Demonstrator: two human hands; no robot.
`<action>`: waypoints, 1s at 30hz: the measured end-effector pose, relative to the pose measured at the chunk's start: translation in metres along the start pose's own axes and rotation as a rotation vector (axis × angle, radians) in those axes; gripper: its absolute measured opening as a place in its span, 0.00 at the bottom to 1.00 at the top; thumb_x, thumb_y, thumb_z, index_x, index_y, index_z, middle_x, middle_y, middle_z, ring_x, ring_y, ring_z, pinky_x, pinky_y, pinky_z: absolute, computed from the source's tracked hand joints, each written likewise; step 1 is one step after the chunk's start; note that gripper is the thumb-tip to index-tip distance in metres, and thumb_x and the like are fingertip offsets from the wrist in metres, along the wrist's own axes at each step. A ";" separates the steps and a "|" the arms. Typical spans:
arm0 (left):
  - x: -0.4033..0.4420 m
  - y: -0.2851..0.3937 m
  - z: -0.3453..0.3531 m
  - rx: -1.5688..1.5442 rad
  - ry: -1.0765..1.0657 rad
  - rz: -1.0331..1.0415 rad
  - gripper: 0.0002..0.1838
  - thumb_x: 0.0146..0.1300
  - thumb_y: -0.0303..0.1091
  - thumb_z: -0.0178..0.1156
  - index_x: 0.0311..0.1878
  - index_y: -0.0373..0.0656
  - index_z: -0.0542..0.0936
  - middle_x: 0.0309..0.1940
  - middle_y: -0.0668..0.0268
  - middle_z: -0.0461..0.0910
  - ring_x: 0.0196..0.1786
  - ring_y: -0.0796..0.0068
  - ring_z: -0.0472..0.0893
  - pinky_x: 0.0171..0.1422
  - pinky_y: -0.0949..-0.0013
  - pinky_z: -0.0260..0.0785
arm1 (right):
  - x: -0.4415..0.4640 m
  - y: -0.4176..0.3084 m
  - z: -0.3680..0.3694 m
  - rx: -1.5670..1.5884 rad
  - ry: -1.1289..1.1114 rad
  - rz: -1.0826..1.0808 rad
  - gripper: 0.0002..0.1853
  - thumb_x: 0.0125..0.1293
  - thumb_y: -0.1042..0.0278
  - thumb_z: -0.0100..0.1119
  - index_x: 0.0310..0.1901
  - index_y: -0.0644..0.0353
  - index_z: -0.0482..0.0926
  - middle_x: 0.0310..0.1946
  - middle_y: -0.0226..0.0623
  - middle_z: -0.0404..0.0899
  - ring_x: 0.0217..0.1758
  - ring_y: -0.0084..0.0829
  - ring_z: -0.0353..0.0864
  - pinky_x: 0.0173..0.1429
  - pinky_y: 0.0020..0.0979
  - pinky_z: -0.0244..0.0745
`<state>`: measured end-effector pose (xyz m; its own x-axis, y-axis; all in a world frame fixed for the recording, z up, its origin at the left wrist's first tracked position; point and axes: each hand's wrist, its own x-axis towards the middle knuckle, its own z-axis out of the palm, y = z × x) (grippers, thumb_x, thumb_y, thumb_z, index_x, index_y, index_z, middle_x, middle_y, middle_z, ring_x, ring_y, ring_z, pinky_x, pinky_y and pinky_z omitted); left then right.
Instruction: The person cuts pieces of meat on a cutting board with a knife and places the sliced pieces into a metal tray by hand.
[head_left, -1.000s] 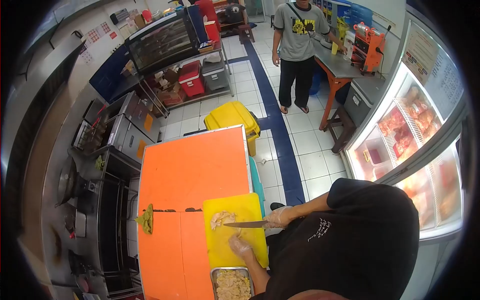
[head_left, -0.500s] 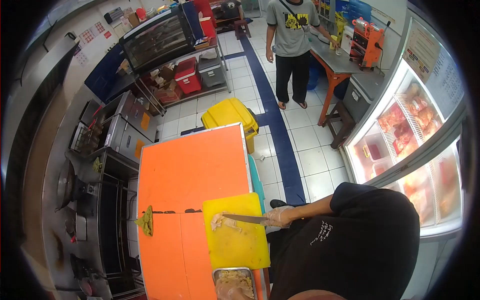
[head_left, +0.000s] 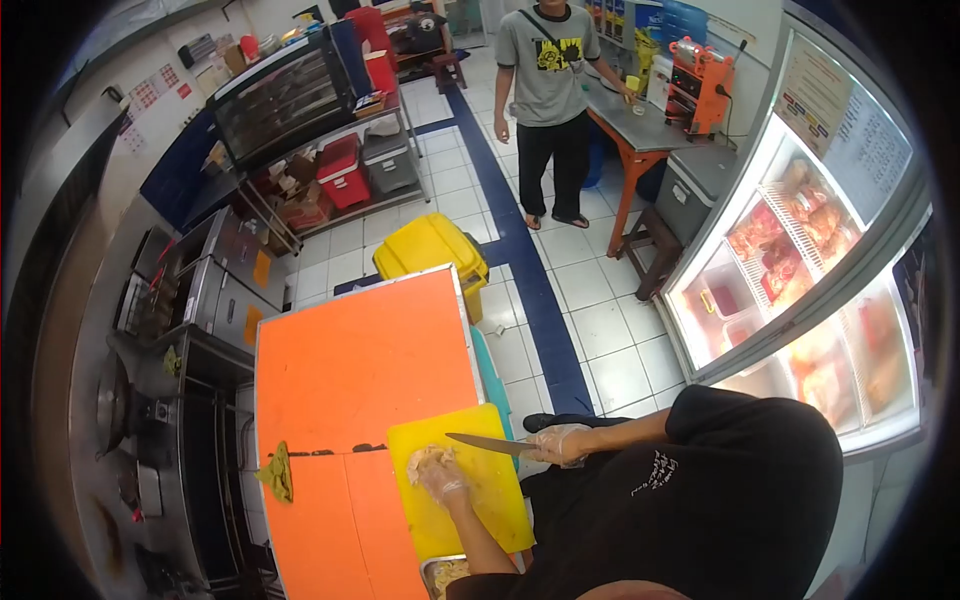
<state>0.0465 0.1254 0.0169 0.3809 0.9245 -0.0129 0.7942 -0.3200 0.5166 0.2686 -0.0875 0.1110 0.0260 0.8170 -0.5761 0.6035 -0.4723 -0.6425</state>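
Observation:
My right hand, in a clear plastic glove, is closed round the handle of a knife. Its long blade points left, over the upper part of a yellow cutting board. On the board's left side my gloved left hand has its fingers curled over a pale piece of chicken meat, partly covering it. Below the board stands a metal tray with chopped pale pieces inside, partly hidden by my left forearm.
The board lies on an orange table, with a green cloth at its left edge. Beyond are a yellow bin and a standing person. A lit display fridge stands right; stoves line the left.
My left hand has moved up from the metal tray onto the chicken meat on the board. The knife stays in my right hand, its tip now right of the meat. The view has shifted slightly.

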 end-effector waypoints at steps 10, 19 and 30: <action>0.040 0.143 -0.126 -0.233 -0.316 0.177 0.22 0.73 0.33 0.60 0.66 0.35 0.83 0.55 0.47 0.88 0.57 0.57 0.88 0.61 0.55 0.81 | -0.023 0.018 -0.026 0.109 0.051 0.029 0.28 0.85 0.41 0.48 0.67 0.58 0.75 0.46 0.53 0.89 0.54 0.53 0.91 0.60 0.54 0.81; -0.042 0.487 -0.208 -0.878 -0.676 1.400 0.18 0.66 0.26 0.62 0.57 0.31 0.82 0.58 0.50 0.84 0.57 0.46 0.84 0.66 0.53 0.78 | -0.027 0.057 -0.025 -0.059 -0.046 -0.166 0.22 0.86 0.49 0.47 0.70 0.50 0.77 0.59 0.53 0.84 0.60 0.61 0.85 0.64 0.57 0.80; -0.101 0.581 -0.141 -0.788 -0.762 1.646 0.16 0.67 0.28 0.65 0.56 0.34 0.83 0.54 0.51 0.86 0.55 0.47 0.86 0.64 0.55 0.80 | -0.012 0.075 -0.051 0.054 -0.075 -0.096 0.27 0.88 0.41 0.44 0.71 0.52 0.78 0.61 0.53 0.85 0.65 0.59 0.84 0.67 0.56 0.78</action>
<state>0.4033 -0.1245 0.4388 0.6589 -0.4516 0.6015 -0.7448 -0.2797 0.6059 0.3538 -0.1157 0.0955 -0.0904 0.8333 -0.5454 0.5563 -0.4119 -0.7217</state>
